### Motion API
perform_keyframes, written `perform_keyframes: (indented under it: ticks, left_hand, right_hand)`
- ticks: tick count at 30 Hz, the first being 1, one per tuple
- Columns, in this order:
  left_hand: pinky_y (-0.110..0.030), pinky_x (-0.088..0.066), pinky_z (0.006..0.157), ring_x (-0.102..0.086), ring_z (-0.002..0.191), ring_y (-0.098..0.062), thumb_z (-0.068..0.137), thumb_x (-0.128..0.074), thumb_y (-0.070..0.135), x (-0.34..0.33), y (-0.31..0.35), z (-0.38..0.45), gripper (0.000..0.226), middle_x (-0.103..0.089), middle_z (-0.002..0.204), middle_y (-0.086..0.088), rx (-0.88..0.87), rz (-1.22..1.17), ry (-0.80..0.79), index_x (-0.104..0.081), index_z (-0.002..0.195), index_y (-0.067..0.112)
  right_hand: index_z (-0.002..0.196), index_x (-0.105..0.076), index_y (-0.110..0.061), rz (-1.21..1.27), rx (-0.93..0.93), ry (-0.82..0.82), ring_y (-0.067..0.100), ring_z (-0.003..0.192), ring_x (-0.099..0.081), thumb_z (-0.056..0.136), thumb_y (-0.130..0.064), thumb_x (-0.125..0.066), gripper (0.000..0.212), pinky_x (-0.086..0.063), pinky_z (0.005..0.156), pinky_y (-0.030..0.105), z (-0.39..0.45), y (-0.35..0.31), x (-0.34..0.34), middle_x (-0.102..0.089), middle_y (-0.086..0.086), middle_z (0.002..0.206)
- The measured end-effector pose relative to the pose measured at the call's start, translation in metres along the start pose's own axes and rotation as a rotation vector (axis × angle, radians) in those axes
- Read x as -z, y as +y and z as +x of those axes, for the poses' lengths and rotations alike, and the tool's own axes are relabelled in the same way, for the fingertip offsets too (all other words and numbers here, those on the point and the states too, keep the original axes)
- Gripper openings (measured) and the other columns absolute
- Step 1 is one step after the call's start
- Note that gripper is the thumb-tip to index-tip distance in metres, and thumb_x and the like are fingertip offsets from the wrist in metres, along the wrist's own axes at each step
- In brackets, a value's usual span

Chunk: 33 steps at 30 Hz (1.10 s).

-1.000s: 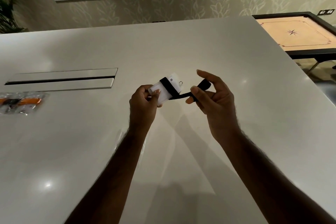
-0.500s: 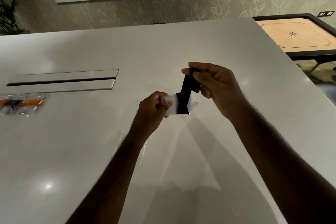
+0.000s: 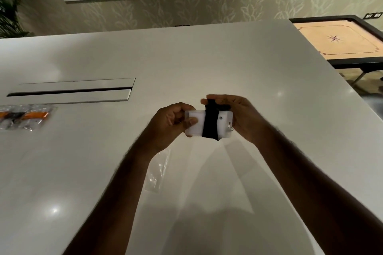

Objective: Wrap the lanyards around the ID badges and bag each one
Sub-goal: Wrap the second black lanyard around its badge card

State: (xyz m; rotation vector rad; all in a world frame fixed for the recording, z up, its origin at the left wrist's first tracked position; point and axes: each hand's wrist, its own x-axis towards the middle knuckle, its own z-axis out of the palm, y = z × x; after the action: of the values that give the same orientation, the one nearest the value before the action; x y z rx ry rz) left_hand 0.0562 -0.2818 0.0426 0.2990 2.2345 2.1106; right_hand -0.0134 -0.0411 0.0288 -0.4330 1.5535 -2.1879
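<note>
A white ID badge (image 3: 196,123) is held above the white table (image 3: 207,64), a black lanyard (image 3: 210,124) wound across its middle. My left hand (image 3: 171,122) grips the badge's left end, thumb on its face. My right hand (image 3: 240,117) pinches the lanyard's free end above the badge's top edge and cups the badge's right end, where a small metal ring shows. An empty clear plastic bag (image 3: 158,172) lies flat on the table under my left forearm. At the far left lie bagged badges with orange lanyards (image 3: 22,117).
A long recessed cable slot (image 3: 70,92) runs across the table at left. Beyond the table's right edge stands a carrom board (image 3: 339,39) on a dark frame. A plant (image 3: 9,16) stands at the far left by the wall.
The badge has turned flat toward me and sits level. My right hand has come down close over its top edge, drawing the lanyard across the front in another turn.
</note>
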Motion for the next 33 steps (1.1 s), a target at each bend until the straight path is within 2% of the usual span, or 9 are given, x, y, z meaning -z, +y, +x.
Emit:
perform_keyframes:
  ticks: [2, 5, 11, 18, 23, 27, 29, 31, 33]
  left_hand:
    - [-0.034, -0.062, 0.067, -0.071, 0.082, -0.017, 0.091, -0.077, 0.012, 0.001, 0.001, 0.0, 0.018, -0.077, 0.094, -0.003, -0.02, -0.039, 0.029, -0.07, 0.106, 0.016]
    - [-0.031, -0.06, 0.063, -0.07, 0.079, -0.019, 0.092, -0.074, 0.007, 0.002, 0.002, 0.0, 0.018, -0.077, 0.094, -0.006, -0.04, -0.109, 0.079, -0.068, 0.108, 0.008]
    - [-0.037, -0.062, 0.064, -0.073, 0.084, -0.023, 0.09, -0.075, 0.016, 0.007, -0.002, 0.004, 0.015, -0.077, 0.095, -0.006, -0.06, -0.118, 0.221, -0.072, 0.105, 0.017]
    - [-0.035, -0.063, 0.064, -0.074, 0.082, -0.016, 0.092, -0.075, 0.019, 0.013, -0.013, 0.008, 0.013, -0.079, 0.092, 0.0, -0.038, -0.018, 0.316, -0.071, 0.104, 0.017]
    - [-0.035, -0.063, 0.064, -0.074, 0.082, -0.015, 0.093, -0.076, 0.019, 0.012, -0.019, 0.008, 0.011, -0.08, 0.093, -0.001, -0.034, 0.006, 0.37, -0.073, 0.103, 0.019]
    - [-0.037, -0.063, 0.063, -0.074, 0.081, -0.014, 0.091, -0.077, 0.024, 0.012, -0.02, 0.008, 0.013, -0.079, 0.093, 0.0, -0.038, 0.031, 0.425, -0.073, 0.102, 0.019]
    - [-0.037, -0.064, 0.063, -0.074, 0.079, -0.013, 0.092, -0.077, 0.023, 0.013, -0.022, 0.009, 0.013, -0.08, 0.092, 0.004, -0.033, 0.098, 0.462, -0.072, 0.104, 0.019]
    - [-0.033, -0.064, 0.062, -0.075, 0.08, -0.01, 0.094, -0.076, 0.02, 0.012, -0.023, 0.008, 0.012, -0.079, 0.09, 0.011, -0.037, 0.195, 0.475, -0.07, 0.105, 0.02]
    - [-0.026, -0.062, 0.061, -0.075, 0.081, -0.007, 0.095, -0.075, 0.02, 0.006, -0.025, 0.005, 0.014, -0.077, 0.089, 0.017, -0.05, 0.277, 0.457, -0.068, 0.107, 0.024]
  right_hand:
    - [0.126, -0.074, -0.005, 0.092, -0.029, 0.001, 0.036, 0.129, -0.064, 0.104, -0.011, -0.046, 0.036, -0.055, 0.105, 0.045, -0.006, 0.011, -0.003, -0.068, 0.02, 0.136]
    - [0.122, -0.073, 0.003, 0.171, -0.058, 0.07, 0.033, 0.11, -0.066, 0.099, -0.014, -0.047, 0.039, -0.051, 0.094, 0.044, -0.012, 0.027, -0.009, -0.069, 0.024, 0.122]
    - [0.11, -0.078, -0.007, 0.213, 0.012, -0.019, 0.04, 0.115, -0.07, 0.093, -0.017, -0.062, 0.025, -0.054, 0.107, 0.045, -0.028, 0.045, -0.021, -0.075, 0.021, 0.112]
    - [0.131, -0.055, -0.007, 0.073, 0.081, 0.08, 0.039, 0.101, -0.074, 0.099, -0.009, -0.058, 0.032, -0.052, 0.107, 0.049, -0.04, 0.055, -0.034, -0.077, 0.021, 0.098]
    - [0.128, -0.048, -0.012, -0.112, 0.062, 0.135, 0.037, 0.107, -0.073, 0.098, -0.03, -0.065, 0.039, -0.051, 0.107, 0.045, -0.046, 0.05, -0.046, -0.079, 0.017, 0.102]
    - [0.106, -0.047, -0.022, -0.387, 0.057, 0.141, 0.019, 0.071, -0.068, 0.101, -0.016, -0.066, 0.02, -0.054, 0.073, 0.026, -0.048, 0.045, -0.054, -0.081, 0.006, 0.086]
    - [0.1, -0.049, -0.025, -0.482, 0.067, 0.134, 0.024, 0.059, -0.059, 0.103, -0.021, -0.063, 0.015, -0.046, 0.055, 0.027, -0.05, 0.041, -0.057, -0.08, 0.002, 0.08]
    - [0.096, -0.053, -0.027, -0.51, 0.096, 0.121, 0.03, 0.052, -0.048, 0.102, -0.024, -0.064, 0.012, -0.037, 0.047, 0.028, -0.05, 0.035, -0.061, -0.08, 0.0, 0.079]
    - [0.098, -0.061, -0.028, -0.481, 0.133, 0.117, 0.017, 0.047, -0.048, 0.101, -0.024, -0.064, 0.006, -0.039, 0.046, 0.023, -0.047, 0.03, -0.064, -0.081, 0.0, 0.081]
